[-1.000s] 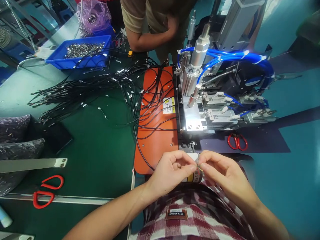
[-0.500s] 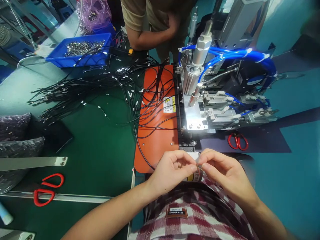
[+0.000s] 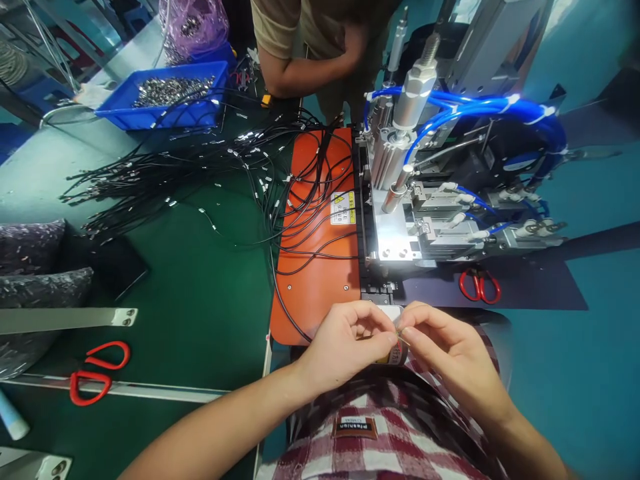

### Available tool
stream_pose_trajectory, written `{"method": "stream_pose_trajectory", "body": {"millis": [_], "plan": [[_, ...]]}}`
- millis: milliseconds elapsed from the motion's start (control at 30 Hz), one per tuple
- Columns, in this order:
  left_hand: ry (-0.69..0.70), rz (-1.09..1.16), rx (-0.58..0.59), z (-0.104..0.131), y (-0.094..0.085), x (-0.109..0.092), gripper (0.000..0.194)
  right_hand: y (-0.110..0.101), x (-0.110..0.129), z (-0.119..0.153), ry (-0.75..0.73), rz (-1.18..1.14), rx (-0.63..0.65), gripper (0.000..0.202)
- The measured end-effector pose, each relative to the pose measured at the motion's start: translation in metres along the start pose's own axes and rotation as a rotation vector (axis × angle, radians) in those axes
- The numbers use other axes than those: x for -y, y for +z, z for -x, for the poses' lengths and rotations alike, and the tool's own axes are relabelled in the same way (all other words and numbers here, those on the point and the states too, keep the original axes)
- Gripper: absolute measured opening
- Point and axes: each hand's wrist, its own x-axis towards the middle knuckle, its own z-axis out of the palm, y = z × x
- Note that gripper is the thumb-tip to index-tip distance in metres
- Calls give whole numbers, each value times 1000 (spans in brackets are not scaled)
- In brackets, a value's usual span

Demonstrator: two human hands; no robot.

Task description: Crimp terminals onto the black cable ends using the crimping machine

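Note:
My left hand (image 3: 345, 343) is closed in a pinch at the front of the orange plate (image 3: 315, 300). A black cable (image 3: 287, 313) curves over the plate's left side and disappears behind this hand, whose fingers hold its end. Opposite, my right hand (image 3: 450, 350) is also closed, thumb and forefinger pinching thin wire ends at the cable's tip. Both sets of fingertips nearly meet over a labelled round part (image 3: 397, 353) in front of my checked clothing. The fingers hide most of the wire ends.
A metal machine (image 3: 395, 227) with blue air tubes stands at right. Red-handled scissors (image 3: 480, 287) lie beside it; another red-handled pair (image 3: 93, 373) lies left. Many black cables (image 3: 200, 160) spread over the green table near a blue bin (image 3: 165, 100) of metal parts. A person (image 3: 320, 60) stands opposite.
The view has shifted slightly, so most surroundings sit a little further right. Both hands keep their pinch in nearly the same place, with fingers moving only slightly.

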Motion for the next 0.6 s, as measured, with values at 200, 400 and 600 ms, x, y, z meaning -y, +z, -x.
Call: {"method": "stream_pose_trajectory", "body": {"millis": [200, 400, 600], "plan": [[15, -34, -27, 0, 1, 0, 7, -1, -4, -2, 135, -81, 54, 16], [-11, 102, -18, -1, -1, 4, 17, 3, -1, -3, -72, 57, 40, 14], [-47, 91, 69, -2, -8, 3, 17, -1, 3, -7, -324, 271, 94, 13]]}}
